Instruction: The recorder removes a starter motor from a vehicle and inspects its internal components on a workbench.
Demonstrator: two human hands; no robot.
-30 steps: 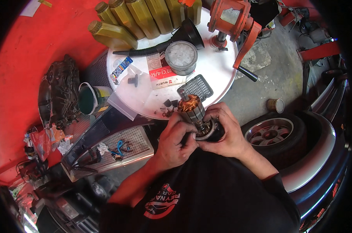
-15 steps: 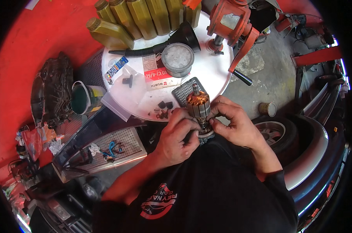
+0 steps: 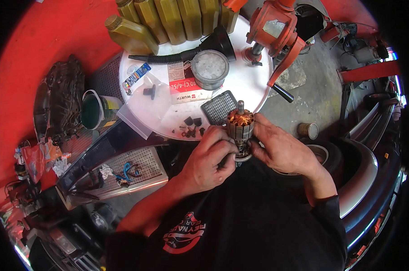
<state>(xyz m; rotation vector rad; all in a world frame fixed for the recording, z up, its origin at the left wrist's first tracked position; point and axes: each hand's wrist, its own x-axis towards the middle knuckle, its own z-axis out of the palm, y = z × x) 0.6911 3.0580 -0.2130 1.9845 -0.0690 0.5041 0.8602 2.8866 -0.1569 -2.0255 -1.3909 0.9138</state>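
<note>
Upright in front of my chest, just off the table's near edge, stands a motor armature [image 3: 240, 128] with copper windings at its top and a bare shaft end. My left hand [image 3: 210, 158] is closed at its lower left side, thumb and fingers pinched by the commutator end. On the other side my right hand [image 3: 279, 147] holds the armature, with its thumb low and fingers partly hidden behind the core. Below the fingers, a grey metal end piece [image 3: 243, 158] shows in part. Small dark parts [image 3: 193, 127] lie on the table to the left.
On the round white table [image 3: 249, 86] are a black grid tray [image 3: 219, 107], a lidded round tub [image 3: 210, 67], a black funnel [image 3: 218, 43], a plastic bag [image 3: 145, 101] and several oil bottles [image 3: 170, 20]. A red crank pump [image 3: 272, 27] stands at right, a bucket [image 3: 94, 110] at left.
The armature and both hands have shifted slightly right in the picture. My right fingers now lie higher along the core, and my left hand stays at the lower end.
</note>
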